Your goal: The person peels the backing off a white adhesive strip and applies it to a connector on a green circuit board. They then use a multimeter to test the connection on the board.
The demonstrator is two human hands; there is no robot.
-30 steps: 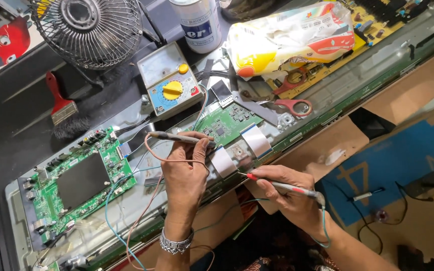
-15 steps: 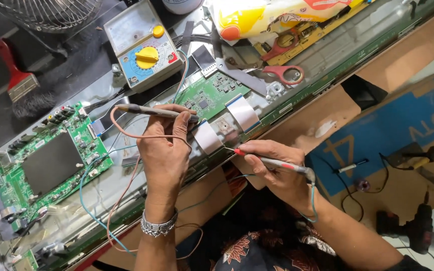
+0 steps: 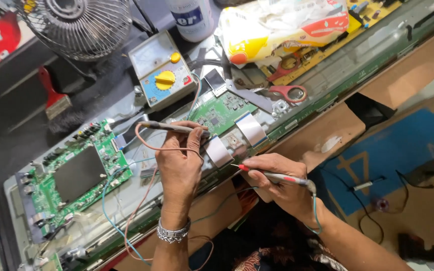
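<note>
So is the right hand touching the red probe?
Touching: the head view shows the right hand pinching the red probe between its fingers.

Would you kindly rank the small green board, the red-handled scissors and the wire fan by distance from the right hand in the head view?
1. Small green board, just above the right hand.
2. Red-handled scissors, farther up.
3. Wire fan, top left.

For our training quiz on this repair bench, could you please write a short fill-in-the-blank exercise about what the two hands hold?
1. The right hand holds a probe whose tip is coloured ____.
2. The left hand wears a metal ____ at the wrist.
3. The meter behind the small green board has a round ____ dial.
4. Beside the yellow bag lie ____ with red handles.

Missing words: red; bracelet; yellow; scissors
</note>
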